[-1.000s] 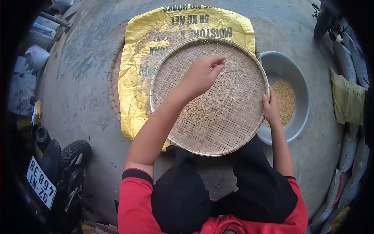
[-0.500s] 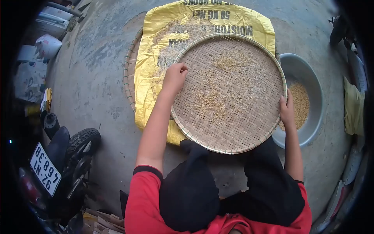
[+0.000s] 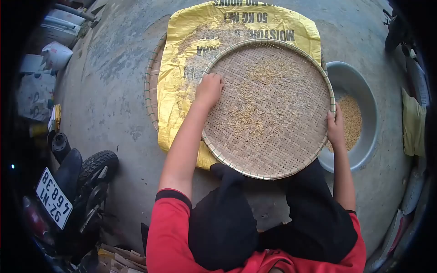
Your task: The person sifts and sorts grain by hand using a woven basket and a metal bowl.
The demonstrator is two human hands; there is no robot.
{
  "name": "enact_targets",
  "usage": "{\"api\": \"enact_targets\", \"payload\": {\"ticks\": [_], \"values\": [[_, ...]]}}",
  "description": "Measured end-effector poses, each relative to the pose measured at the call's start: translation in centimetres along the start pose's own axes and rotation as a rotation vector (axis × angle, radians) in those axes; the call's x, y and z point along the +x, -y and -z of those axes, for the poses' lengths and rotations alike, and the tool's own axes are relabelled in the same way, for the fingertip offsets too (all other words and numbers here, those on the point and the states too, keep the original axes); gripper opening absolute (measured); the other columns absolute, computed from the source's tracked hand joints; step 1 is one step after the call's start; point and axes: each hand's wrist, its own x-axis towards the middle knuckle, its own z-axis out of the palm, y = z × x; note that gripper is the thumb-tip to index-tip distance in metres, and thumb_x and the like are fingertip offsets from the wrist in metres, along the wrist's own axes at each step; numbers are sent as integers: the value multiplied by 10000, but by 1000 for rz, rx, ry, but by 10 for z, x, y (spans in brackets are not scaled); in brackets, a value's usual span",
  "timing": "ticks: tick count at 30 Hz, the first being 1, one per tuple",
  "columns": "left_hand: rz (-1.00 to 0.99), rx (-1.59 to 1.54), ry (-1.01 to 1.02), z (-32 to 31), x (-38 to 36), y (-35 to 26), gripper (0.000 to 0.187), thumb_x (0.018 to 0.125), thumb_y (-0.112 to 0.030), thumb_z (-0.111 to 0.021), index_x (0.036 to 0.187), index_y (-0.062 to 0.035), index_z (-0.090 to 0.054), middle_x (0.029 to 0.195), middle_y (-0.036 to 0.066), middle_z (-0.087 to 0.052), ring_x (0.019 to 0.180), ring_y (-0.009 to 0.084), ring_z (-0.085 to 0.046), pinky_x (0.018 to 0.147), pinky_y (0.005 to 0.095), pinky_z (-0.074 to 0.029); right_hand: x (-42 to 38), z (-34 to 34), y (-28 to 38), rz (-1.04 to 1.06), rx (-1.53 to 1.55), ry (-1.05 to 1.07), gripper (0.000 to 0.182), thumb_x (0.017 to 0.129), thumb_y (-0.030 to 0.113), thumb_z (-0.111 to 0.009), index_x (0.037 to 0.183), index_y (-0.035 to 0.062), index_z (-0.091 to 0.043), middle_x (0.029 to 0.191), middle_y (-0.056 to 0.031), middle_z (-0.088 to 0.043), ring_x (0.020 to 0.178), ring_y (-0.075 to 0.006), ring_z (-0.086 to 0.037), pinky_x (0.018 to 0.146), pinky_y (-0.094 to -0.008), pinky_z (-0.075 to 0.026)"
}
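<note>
Off to your far left, beside the concrete floor (image 3: 114, 91), a motorbike tyre (image 3: 98, 166) and a number plate (image 3: 53, 198) sit at the edge of view. Moving right, a yellow sack (image 3: 182, 86) lies spread over a second woven tray (image 3: 152, 86), of which only the left rim shows, and scattered grain lies on the sack's upper part. Your left hand (image 3: 209, 89) rests at the left rim of the round bamboo sieve (image 3: 268, 109), fingers curled closed, knuckles up; whether it pinches the rim or only presses on the weave, you cannot tell from this angle. The sieve sits above your knees, overlapping the sack on its left and the basin on its right, with rice husks and grains (image 3: 255, 113) strewn across its mesh, thickest near the middle and the top. Your right hand (image 3: 336, 127) grips the sieve's right rim, fingers wrapped over the edge. Just beyond that hand, a grey basin (image 3: 364, 91) stands on the floor, holding a heap of golden paddy (image 3: 350, 123), partly hidden under the sieve's edge.
</note>
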Motion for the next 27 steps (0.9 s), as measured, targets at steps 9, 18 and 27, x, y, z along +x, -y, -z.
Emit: {"api": "enact_targets", "payload": {"ticks": [9,18,27], "values": [[143,-136,-24,-12,17,-7,156,841,-159,-590,912,-20,-597,970,161,-592,960,320,-545,841,406,-443,2,0,-6,4,0,12,497,928,217,-465,1344,-27,-341,1299,-191,-447,1212,-261,-428,1017,-358,-323],[209,-203,-37,-11,16,-9,114,816,-126,-591,848,-21,-618,892,161,-623,853,333,-593,754,426,-471,1,0,-8,-8,0,6,507,931,219,-465,1351,-29,-327,1312,-190,-435,1218,-261,-420,1018,-355,-322],[284,48,92,-7,27,-22,163,824,-128,-567,869,8,-644,886,217,-638,866,360,-618,761,432,-487,1,0,-5,-23,20,21,490,930,213,-467,1344,-18,-341,1284,-192,-459,1192,-262,-443,1008,-357,-332]]}}
